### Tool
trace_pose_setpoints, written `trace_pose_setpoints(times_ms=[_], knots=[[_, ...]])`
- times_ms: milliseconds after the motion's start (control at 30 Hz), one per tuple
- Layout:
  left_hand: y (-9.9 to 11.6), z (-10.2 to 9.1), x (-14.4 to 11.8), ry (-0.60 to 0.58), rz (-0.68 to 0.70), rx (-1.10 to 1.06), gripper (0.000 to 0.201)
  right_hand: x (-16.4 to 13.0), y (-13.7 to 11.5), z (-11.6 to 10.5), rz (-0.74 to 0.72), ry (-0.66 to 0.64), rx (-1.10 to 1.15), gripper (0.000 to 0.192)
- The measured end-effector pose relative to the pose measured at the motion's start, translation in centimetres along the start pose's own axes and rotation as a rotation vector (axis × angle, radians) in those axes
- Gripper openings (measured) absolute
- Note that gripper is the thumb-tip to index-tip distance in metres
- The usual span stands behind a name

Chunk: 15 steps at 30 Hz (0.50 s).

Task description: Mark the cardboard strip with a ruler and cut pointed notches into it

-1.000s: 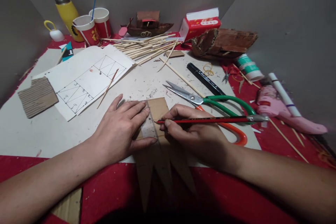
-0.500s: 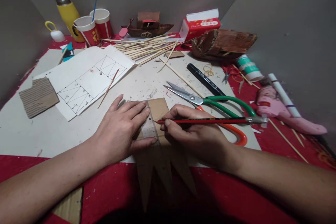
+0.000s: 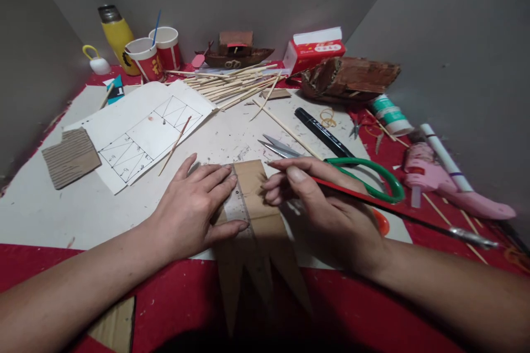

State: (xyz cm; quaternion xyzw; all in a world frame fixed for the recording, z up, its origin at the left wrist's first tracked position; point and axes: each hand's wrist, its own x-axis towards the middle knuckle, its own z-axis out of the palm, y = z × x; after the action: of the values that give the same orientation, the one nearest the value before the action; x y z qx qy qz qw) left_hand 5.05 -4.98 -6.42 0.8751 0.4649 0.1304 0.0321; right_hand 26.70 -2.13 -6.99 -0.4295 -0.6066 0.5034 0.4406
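My left hand (image 3: 191, 210) lies flat, fingers spread, pressing a clear ruler (image 3: 236, 207) onto a brown cardboard strip (image 3: 259, 207) whose near end is cut into long points. My right hand (image 3: 327, 209) rests on the strip's right edge and holds a red pencil (image 3: 397, 214) that slants back to the right, its metal end over the red cloth. The pencil tip is hidden under my fingers. Green-and-orange-handled scissors (image 3: 351, 168) lie just behind my right hand.
A white sheet with a drawn diagram (image 3: 144, 129) lies left, beside a corrugated scrap (image 3: 71, 157). Bamboo sticks (image 3: 232, 83), a black marker (image 3: 323, 132), a pink glue gun (image 3: 439, 179), paper cups (image 3: 153, 55), a yellow bottle (image 3: 118, 36), a tissue box (image 3: 317, 49) and model boats (image 3: 236, 49) crowd the back.
My right hand has shifted up along the strip and turned, so the pencil now slants down to the right instead of lying level. The view tilted slightly; my left hand stayed on the ruler.
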Motion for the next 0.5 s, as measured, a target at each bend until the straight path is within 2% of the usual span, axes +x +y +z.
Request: trace_pose_setpoints(times_ms=[100,167,500], knots=[[-0.18,-0.15,-0.15,-0.004,-0.005,0.015,0.061,0.17,0.05,-0.10,-0.032,0.057,-0.096,0.019],[-0.33,-0.31,-0.25,-0.003,-0.009,0.026,0.061,0.32,0.27,-0.15,-0.024,0.050,-0.118,0.020],[-0.34,-0.49,-0.29,-0.014,-0.026,0.041,0.059,0.37,0.80,-0.04,-0.039,0.054,-0.035,0.024]])
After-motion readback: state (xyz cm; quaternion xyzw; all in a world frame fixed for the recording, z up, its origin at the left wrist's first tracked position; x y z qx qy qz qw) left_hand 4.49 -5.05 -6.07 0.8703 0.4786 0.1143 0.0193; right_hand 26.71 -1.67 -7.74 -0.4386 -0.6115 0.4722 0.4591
